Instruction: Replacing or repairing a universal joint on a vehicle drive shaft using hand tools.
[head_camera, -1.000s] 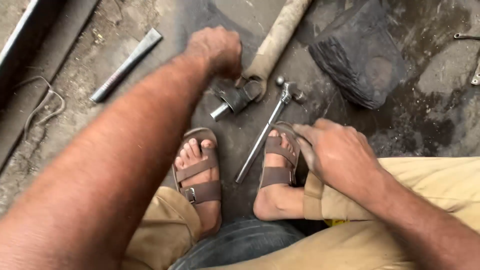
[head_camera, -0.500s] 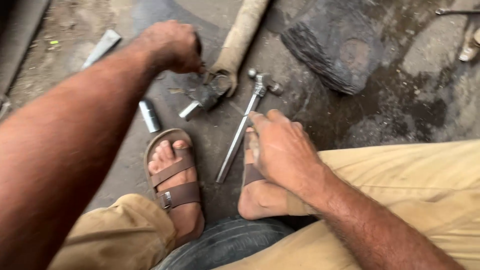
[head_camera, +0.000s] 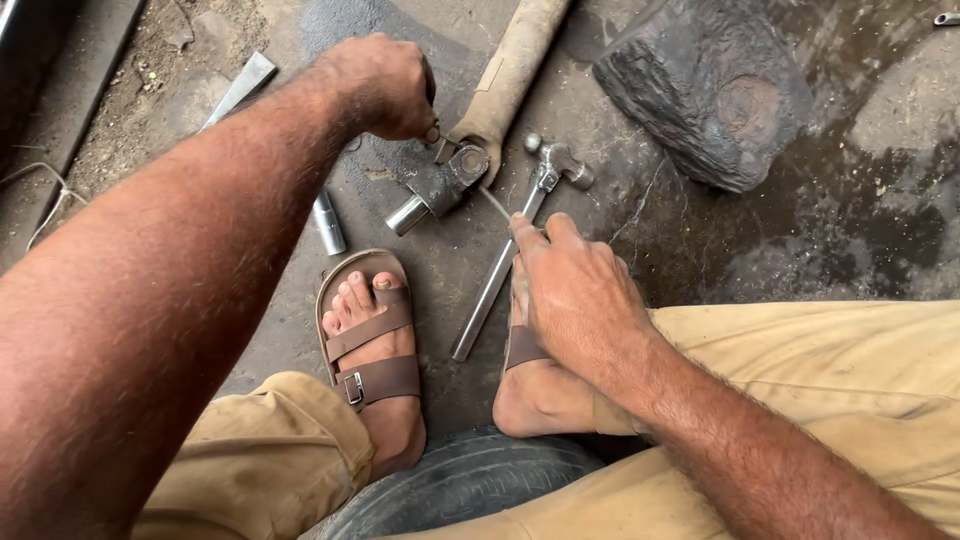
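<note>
Since half a second ago, right hand (head_camera: 575, 290) has slid onto the hammer (head_camera: 520, 235) handle, fingers curling around it. Left hand (head_camera: 385, 85) pinches, closed, at the universal joint (head_camera: 445, 185) on the floor: heavy, rigid, greasy steel, best gripped by the shaft (head_camera: 515, 60).

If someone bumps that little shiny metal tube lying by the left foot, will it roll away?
Probably yes. The small socket looks round and smooth and lies on its side, so a nudge across it would likely send it rolling. The gritty, uneven concrete floor might stop it soon. It seems solid steel, so likely heavy for its size and stiff, and possibly slippery.
</note>
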